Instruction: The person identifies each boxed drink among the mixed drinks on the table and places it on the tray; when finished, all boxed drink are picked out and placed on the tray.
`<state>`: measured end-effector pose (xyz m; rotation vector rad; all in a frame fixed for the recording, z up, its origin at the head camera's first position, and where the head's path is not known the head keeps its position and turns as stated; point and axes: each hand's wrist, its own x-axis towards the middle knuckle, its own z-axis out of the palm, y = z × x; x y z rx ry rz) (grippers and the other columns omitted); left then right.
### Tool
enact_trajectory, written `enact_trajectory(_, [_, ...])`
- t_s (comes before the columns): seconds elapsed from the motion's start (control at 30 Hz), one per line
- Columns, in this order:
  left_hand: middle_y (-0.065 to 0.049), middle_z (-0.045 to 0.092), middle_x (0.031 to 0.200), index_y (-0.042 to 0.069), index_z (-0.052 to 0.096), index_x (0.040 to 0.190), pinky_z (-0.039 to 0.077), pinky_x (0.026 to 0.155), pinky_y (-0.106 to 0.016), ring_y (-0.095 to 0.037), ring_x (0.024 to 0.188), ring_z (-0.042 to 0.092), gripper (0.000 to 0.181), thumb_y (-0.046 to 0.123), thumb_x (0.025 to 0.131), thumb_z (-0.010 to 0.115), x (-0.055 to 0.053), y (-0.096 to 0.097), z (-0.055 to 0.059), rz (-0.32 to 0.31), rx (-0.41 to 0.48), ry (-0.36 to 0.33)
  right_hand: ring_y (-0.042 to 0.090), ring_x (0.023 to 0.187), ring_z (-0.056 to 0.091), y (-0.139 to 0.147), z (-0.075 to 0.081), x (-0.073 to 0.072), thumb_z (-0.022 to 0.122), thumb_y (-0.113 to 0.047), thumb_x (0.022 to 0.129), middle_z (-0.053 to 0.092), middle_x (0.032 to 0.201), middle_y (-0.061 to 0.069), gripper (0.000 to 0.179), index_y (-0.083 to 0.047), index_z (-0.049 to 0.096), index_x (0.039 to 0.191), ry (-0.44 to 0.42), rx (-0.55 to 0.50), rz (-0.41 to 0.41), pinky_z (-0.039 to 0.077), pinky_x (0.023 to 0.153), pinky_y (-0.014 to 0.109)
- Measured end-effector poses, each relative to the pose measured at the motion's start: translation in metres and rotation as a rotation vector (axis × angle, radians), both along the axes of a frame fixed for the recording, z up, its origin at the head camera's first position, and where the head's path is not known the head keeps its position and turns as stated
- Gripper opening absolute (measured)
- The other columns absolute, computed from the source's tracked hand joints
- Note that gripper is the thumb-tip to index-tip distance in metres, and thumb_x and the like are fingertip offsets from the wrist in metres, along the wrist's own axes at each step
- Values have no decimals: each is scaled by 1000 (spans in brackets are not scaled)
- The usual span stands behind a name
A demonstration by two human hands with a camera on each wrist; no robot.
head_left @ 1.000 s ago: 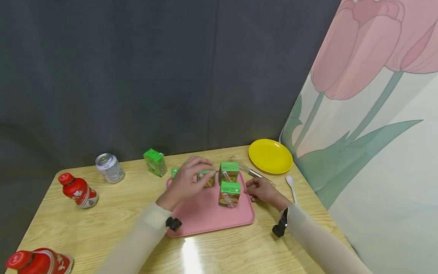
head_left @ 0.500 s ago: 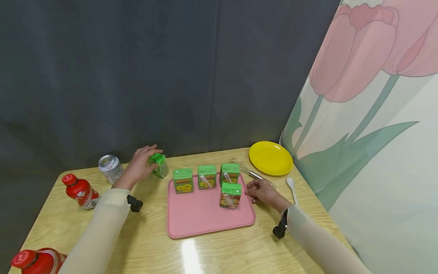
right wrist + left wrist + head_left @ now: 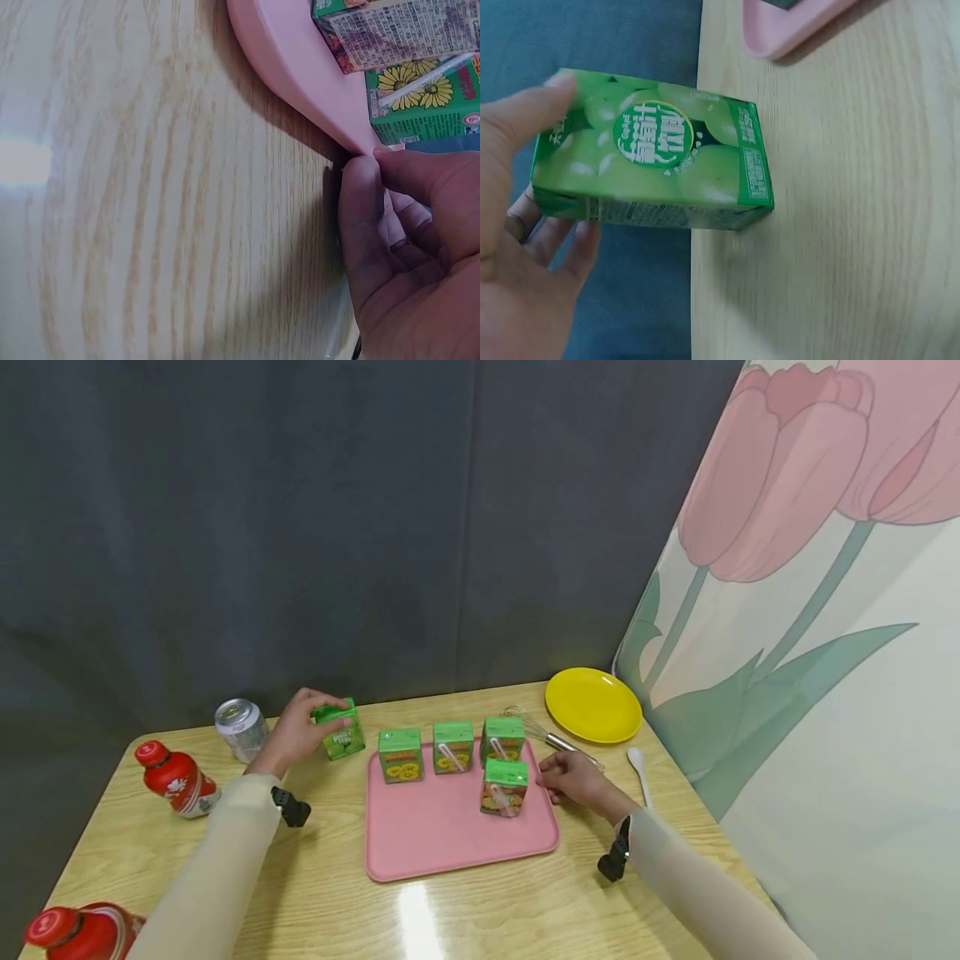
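Note:
My left hand [image 3: 297, 732] holds a green juice box [image 3: 652, 146] by its top end, thumb on the printed front and fingers behind. In the head view this juice box stands left of the pink tray [image 3: 442, 839], at the table's back edge. At the tray's right rim, my right hand [image 3: 576, 778] pinches the edge between thumb and forefinger, as the right wrist view shows. Several green-topped drink cartons stand on the tray: a back row with a yellow-flower carton [image 3: 401, 756] at its left end, and a brownish carton [image 3: 503, 788] in front on the right.
A silver can [image 3: 242, 729] and a red bottle [image 3: 178, 779] stand to the left, with another red bottle [image 3: 86, 931] at the near left corner. On the right lie a whisk [image 3: 558, 742], a yellow plate [image 3: 592, 705] and a white spoon [image 3: 639, 770]. A dark curtain [image 3: 300, 527] hangs behind.
My left hand has gone from above the tray leftward to the separate green juice box and gripped it. The box has turned so its front shows. My right hand stays at the rim.

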<state>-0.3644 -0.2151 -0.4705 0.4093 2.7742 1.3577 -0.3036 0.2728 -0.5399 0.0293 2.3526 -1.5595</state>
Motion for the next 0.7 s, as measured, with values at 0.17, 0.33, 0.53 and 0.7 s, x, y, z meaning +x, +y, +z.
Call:
enact_trajectory(0.17, [-14, 45, 143, 9, 69, 128, 28, 111, -61, -38, 135, 39, 40, 31, 96, 73, -6, 4, 5, -55, 32, 36, 20, 67, 63, -2, 16, 3, 65, 0, 99, 69, 90, 17, 24, 13, 58, 118, -2, 12, 10, 57, 66, 36])
enact_trajectory(0.33, [-15, 46, 147, 10, 69, 128, 25, 112, -62, -38, 140, 36, 39, 29, 95, 75, -5, 6, 4, -72, 52, 34, 18, 67, 63, 3, 1, -2, 67, -4, 99, 70, 91, 13, 28, 12, 59, 120, -7, 17, -4, 57, 65, 34])
enact_trajectory(0.53, [-15, 46, 149, 10, 69, 129, 24, 112, -64, -39, 141, 35, 38, 26, 95, 75, -4, 2, -4, -67, 75, 28, 17, 64, 63, 1, -1, -2, 68, -3, 98, 69, 88, 11, 23, 9, 61, 116, 4, 26, -22, 57, 60, 31])
enact_trajectory(0.7, [-14, 47, 148, 12, 68, 131, 26, 110, -66, -40, 141, 35, 39, 27, 96, 74, 0, -4, -12, -29, 101, -28, 16, 64, 63, -1, -1, -1, 67, -2, 98, 70, 88, 11, 22, 9, 62, 116, 9, 26, -8, 57, 59, 30])
